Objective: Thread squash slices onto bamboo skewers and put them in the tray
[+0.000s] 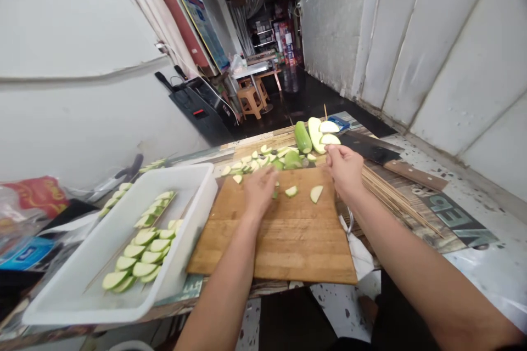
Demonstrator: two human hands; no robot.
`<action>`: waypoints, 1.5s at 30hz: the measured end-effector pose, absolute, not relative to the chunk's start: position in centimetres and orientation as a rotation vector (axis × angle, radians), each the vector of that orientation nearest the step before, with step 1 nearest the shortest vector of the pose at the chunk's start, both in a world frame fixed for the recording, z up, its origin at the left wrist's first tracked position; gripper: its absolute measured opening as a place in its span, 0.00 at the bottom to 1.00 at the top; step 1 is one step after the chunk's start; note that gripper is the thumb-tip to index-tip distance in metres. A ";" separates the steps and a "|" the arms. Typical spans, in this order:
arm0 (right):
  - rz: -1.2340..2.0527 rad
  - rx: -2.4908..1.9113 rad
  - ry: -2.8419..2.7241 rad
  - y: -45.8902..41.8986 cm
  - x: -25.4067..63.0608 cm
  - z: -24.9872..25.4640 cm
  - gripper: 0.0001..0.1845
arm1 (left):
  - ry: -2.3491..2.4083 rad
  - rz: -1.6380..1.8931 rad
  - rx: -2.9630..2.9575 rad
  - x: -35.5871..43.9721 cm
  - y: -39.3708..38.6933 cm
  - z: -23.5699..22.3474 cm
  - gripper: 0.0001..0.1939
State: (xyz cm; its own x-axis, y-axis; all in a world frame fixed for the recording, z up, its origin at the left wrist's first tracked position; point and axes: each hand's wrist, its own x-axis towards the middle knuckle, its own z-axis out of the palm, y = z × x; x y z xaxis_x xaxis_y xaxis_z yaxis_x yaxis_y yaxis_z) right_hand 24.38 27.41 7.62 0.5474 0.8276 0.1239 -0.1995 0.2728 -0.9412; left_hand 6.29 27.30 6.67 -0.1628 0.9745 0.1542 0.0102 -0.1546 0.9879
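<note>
A wooden cutting board (pixel 284 241) lies in front of me. My left hand (pixel 259 189) rests palm down on its far edge, fingers curled over green-skinned squash slices (pixel 263 162) piled there; whether it grips one is hidden. My right hand (pixel 345 167) is at the board's far right corner, fingers pinched on a slice (pixel 330 140). Two loose slices (pixel 316 193) lie on the board between the hands. Larger cut squash pieces (pixel 308 134) sit beyond the board.
A white plastic tray (pixel 82 285) at the left holds skewered squash slices (pixel 144 255). A cleaver (pixel 382 154) and a bundle of bamboo skewers (pixel 395 200) lie to the right. Bags clutter the far left. A corridor with stools stretches ahead.
</note>
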 end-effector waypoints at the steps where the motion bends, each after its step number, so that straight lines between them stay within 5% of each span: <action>1: 0.792 -1.071 -0.674 27.5 24.5 7.7 0.08 | 1.195 1.364 1.268 7.0 26.8 6.8 0.10; 9: 0.904 -1.041 -0.592 27.8 24.9 7.6 0.08 | 1.207 0.974 1.904 11.4 23.8 6.7 0.07; 19: 0.902 -1.020 -0.600 28.2 25.0 7.2 0.11 | 1.199 0.927 1.817 12.3 23.9 6.1 0.05; 26: 0.751 -1.074 -1.236 25.4 22.7 7.2 0.15 | 1.318 1.416 1.237 6.8 28.1 8.1 0.14; 30: 0.798 -1.013 -1.657 23.3 20.3 6.2 0.14 | 1.190 1.623 0.774 3.2 29.8 8.0 0.10; 45: 0.828 -1.088 -1.841 22.6 19.1 4.7 0.13 | 1.048 1.631 0.430 1.6 30.6 7.6 0.04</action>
State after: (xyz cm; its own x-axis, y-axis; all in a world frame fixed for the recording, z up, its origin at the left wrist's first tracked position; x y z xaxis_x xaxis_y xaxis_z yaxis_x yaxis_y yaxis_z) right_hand 19.07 22.63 4.71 -0.2868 0.9037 0.3179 0.3620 0.4095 -0.8374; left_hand 1.64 30.61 7.59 -0.3374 0.9119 -0.2335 -0.5912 -0.0123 0.8064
